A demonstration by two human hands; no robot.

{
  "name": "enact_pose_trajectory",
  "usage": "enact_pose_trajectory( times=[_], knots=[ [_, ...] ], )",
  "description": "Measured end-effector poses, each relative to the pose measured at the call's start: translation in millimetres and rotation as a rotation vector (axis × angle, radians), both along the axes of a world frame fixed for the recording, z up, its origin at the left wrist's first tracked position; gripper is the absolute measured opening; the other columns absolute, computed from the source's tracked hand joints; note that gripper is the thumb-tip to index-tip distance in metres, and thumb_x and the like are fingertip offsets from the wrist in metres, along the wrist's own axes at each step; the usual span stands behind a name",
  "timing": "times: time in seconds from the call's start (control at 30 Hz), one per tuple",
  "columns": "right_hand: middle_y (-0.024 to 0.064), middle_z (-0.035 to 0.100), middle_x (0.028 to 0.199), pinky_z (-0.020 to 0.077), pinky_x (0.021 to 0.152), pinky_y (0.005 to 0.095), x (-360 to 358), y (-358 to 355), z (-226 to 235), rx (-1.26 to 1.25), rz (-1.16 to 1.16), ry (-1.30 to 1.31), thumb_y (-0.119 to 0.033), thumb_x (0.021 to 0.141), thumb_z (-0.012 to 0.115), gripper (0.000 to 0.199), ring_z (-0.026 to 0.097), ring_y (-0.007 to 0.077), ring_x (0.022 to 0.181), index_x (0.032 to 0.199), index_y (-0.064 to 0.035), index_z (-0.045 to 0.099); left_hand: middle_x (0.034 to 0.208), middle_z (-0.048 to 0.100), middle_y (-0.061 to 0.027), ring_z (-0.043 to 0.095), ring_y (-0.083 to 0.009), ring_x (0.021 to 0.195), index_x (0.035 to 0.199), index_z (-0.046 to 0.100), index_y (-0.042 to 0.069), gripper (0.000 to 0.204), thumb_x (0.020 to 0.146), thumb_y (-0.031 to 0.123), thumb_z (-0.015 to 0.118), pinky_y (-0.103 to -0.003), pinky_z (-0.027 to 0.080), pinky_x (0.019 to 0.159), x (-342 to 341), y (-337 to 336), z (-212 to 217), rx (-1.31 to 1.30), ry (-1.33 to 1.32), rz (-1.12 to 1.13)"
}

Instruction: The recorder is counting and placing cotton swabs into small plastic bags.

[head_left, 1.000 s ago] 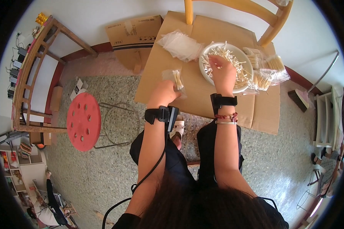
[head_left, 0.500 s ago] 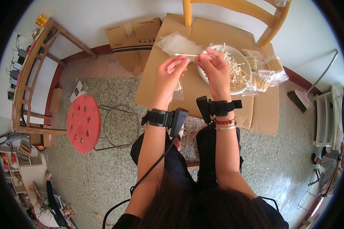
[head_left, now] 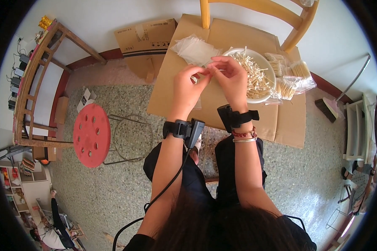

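Right now, upper centre of the frame, left hand (head_left: 187,85) and right hand (head_left: 232,77) pinch a small clear bag (head_left: 195,79) beside the bowl (head_left: 267,69) of cotton swabs (head_left: 253,77). Looks feather-light, floppy, slippery; best held at the mouth edges.

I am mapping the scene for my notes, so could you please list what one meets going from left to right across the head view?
Wooden shelf frame → round red perforated stool → left hand → right hand → white bowl of small pale sticks → clear bags of bundled sticks → dark hand brush on the floor.
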State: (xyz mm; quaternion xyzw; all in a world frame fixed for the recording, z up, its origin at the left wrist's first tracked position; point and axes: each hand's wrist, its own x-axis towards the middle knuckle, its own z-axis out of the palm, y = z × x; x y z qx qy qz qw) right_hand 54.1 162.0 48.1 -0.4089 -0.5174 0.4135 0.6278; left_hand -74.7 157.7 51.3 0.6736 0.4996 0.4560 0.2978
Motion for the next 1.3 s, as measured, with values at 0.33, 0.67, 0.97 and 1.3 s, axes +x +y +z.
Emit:
enact_pose_trajectory(
  times=[0.33, 0.67, 0.97, 1.3],
  knots=[
    [0.0043, 0.065, 0.083, 0.0459, 0.067, 0.0214, -3, 2, -1, 0.032, -0.005, -0.032, -0.013, 0.081, 0.064, 0.016, 0.059, 0.0089, 0.072, 0.092, -0.0011, 0.064, 0.083, 0.064, 0.0003, 0.057, -0.0078, 0.074, 0.086, 0.061, 0.005, 0.011, 0.080, 0.013, 0.065, -0.021, 0.042, 0.063, -9, 0, 15, -0.188, -0.623, 0.048],
    [0.0036, 0.065, 0.079, 0.0443, 0.062, 0.0225, -3, -1, -1, -0.007, 0.014, -0.129, -0.013, 0.080, 0.066, 0.013, 0.057, 0.0091, 0.067, 0.086, -0.0019, 0.066, 0.086, 0.064, 0.0003, 0.055, -0.0067, 0.074, 0.088, 0.062, 0.006, 0.011, 0.080, 0.013, 0.064, -0.021, 0.040, 0.064, -17, 5, 8, -0.239, -0.696, 0.044],
    [0.0048, 0.065, 0.073, 0.0451, 0.060, 0.0227, -2, 1, -2, -0.047, -0.092, -0.188, -0.014, 0.079, 0.065, 0.013, 0.058, 0.0092, 0.064, 0.085, -0.0020, 0.066, 0.091, 0.063, -0.0046, 0.056, -0.0190, 0.081, 0.088, 0.062, 0.006, 0.023, 0.071, 0.018, 0.072, -0.026, 0.043, 0.072, -41, 4, -21, -0.217, 0.033, 0.089],
    [0.0050, 0.065, 0.072, 0.0460, 0.060, 0.0232, -1, 1, -4, -0.045, -0.123, -0.238, -0.016, 0.080, 0.064, 0.015, 0.059, 0.0094, 0.064, 0.085, -0.0020, 0.065, 0.081, 0.062, -0.0122, 0.056, -0.0312, 0.087, 0.077, 0.062, 0.011, 0.013, 0.066, 0.004, 0.063, -0.040, 0.045, 0.077, -63, 2, -50, -0.537, 0.737, 0.007]
  ],
)
